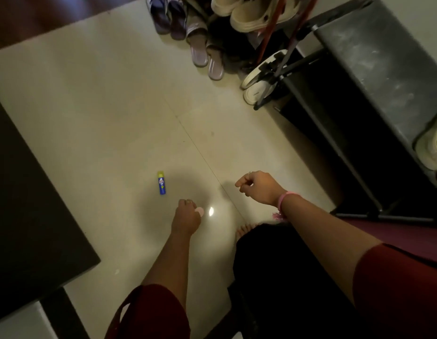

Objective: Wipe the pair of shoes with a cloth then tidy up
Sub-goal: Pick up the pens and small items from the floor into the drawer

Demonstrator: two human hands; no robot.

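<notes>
A pair of white sneakers (257,80) lies on the floor at the foot of a dark shoe rack (359,77), far ahead of both hands. My left hand (185,217) hangs low over the pale tiles, its fingers curled round a small pink round thing (199,211); I cannot tell what it is. My right hand (255,185) is held out in the air to the right, fingers curled in, with nothing seen in it. No cloth is plainly visible.
A small blue and yellow spray can (161,183) lies on the floor left of my left hand. Cream clogs (254,13) sit on the rack, purple slippers (202,45) beside it. A dark table (29,204) is at the left.
</notes>
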